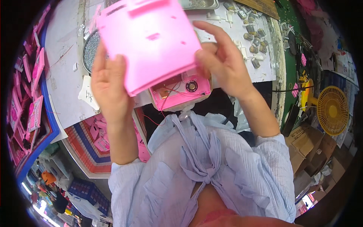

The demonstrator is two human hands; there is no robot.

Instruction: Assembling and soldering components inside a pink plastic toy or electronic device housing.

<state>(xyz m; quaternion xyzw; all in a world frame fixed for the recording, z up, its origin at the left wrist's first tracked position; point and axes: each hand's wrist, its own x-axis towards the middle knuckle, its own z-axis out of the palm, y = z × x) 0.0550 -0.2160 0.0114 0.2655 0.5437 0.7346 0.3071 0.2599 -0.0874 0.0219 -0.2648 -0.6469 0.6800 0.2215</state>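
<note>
The left grip point(108, 81) and the right grip point(223, 66) both grasp the pink panel point(155, 56) at its opposite sides. It is raised and partly hides the open case point(177, 101), which lies below, toward the person's body, seemingly closer to the right grip.

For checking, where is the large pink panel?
In the head view, the panel is left of upper centre, between left hand and right hand, partly hiding the open casing.
</note>
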